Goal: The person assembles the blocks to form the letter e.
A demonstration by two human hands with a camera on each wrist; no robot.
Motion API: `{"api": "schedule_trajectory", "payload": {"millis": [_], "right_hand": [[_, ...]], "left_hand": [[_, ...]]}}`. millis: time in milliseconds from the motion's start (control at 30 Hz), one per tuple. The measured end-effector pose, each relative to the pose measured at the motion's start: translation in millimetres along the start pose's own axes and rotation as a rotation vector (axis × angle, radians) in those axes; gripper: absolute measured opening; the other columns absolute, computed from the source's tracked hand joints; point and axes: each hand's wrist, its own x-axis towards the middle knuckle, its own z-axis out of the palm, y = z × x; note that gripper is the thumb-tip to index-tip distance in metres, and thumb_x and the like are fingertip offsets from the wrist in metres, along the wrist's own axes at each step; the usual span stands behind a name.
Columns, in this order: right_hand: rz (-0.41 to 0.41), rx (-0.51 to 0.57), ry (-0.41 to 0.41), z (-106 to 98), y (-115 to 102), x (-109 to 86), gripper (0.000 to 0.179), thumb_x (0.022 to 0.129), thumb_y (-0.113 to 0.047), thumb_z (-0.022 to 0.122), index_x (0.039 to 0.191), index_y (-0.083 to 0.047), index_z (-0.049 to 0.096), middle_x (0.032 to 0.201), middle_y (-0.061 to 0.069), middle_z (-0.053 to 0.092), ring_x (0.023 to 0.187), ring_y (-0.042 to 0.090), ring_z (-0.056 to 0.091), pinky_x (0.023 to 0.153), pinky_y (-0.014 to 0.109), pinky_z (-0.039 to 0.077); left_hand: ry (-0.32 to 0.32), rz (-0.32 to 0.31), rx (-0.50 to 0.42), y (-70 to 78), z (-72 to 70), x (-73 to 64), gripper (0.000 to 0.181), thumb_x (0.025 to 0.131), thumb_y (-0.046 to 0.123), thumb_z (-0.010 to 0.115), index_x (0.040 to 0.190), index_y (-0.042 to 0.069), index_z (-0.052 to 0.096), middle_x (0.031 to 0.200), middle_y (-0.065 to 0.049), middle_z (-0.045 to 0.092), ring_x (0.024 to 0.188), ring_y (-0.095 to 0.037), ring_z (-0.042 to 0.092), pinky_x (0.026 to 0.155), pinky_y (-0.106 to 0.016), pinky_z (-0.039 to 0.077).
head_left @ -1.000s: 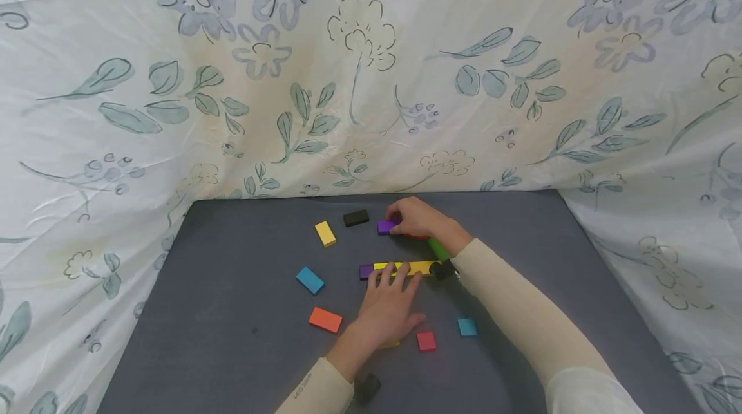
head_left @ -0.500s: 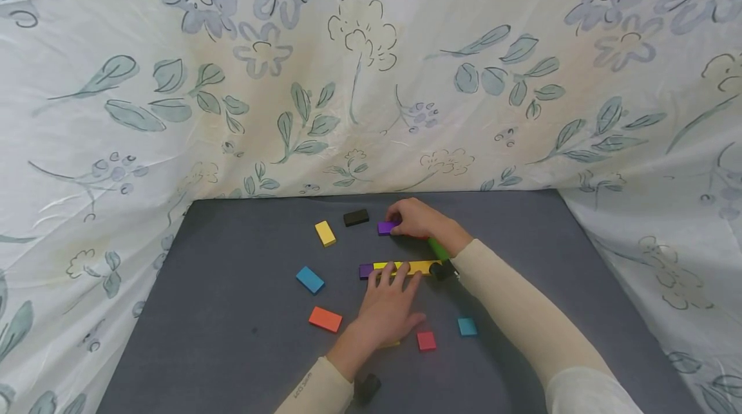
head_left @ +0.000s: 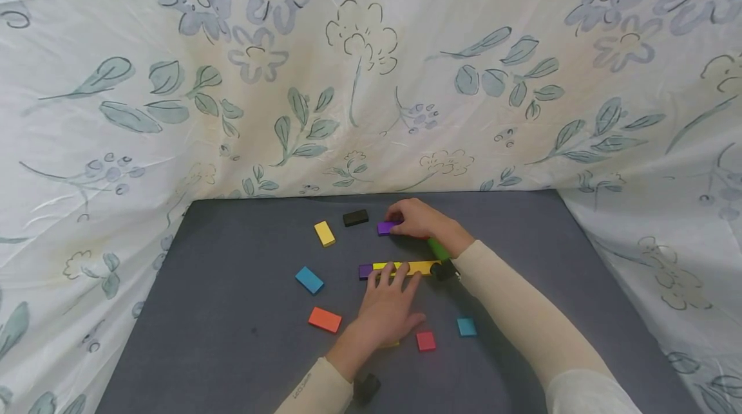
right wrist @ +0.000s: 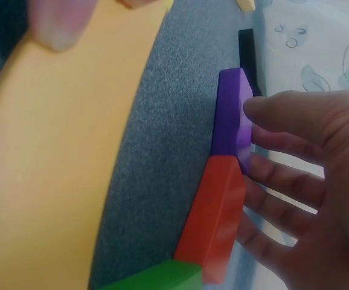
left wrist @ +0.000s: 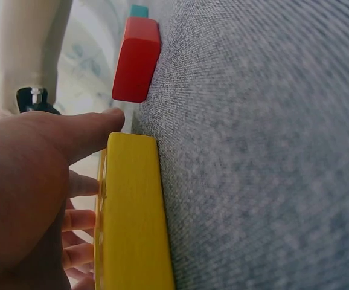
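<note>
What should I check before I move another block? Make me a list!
1. Right hand at the far purple block: ok.
2. Far purple block touching the red block: ok.
3. Red block meeting the green block: ok.
4. Black block joined to the far purple block: not ok, there's a gap.
5. Left hand pressing down on the middle row: cannot tell.

Cream sleeves (head_left: 522, 311), dark lettering (head_left: 301, 386) on left, white upper sleeve (head_left: 588, 393), black wrist cameras (head_left: 443, 270)
</note>
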Motion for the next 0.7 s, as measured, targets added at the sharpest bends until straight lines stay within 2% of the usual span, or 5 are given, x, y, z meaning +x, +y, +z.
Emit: {"api": "schedule_trajectory", "payload": {"millis": [467,700], "right_hand": [[-0.02,0.051,0.04,-8.5,1.0,-17.1,0.029,0.102,-0.019,0.077,0.129,-0.008,0.077,0.123,0.005,0.076,0.115,0.025,0.07,0.103,0.047,0.055],[-0.024,0.074,0.086,-12.1,1.2,-32.6,0.03,0.103,-0.02,0.076,0.131,-0.007,0.076,0.124,0.004,0.074,0.115,0.024,0.069,0.102,0.045,0.056]], "left_hand": [[-0.013,-0.005,-0.022,3.8,-4.9,0.6,0.081,0.104,0.065,0.062,0.17,0.025,0.038,0.175,-0.007,0.031,0.159,-0.038,0.026,0.123,-0.062,0.027],[0.043,0.024,-0.021,0.2,-9.6,8.8,0.07,0.104,0.062,0.064,0.162,0.026,0.05,0.163,-0.005,0.044,0.147,-0.033,0.039,0.116,-0.062,0.036]]}}
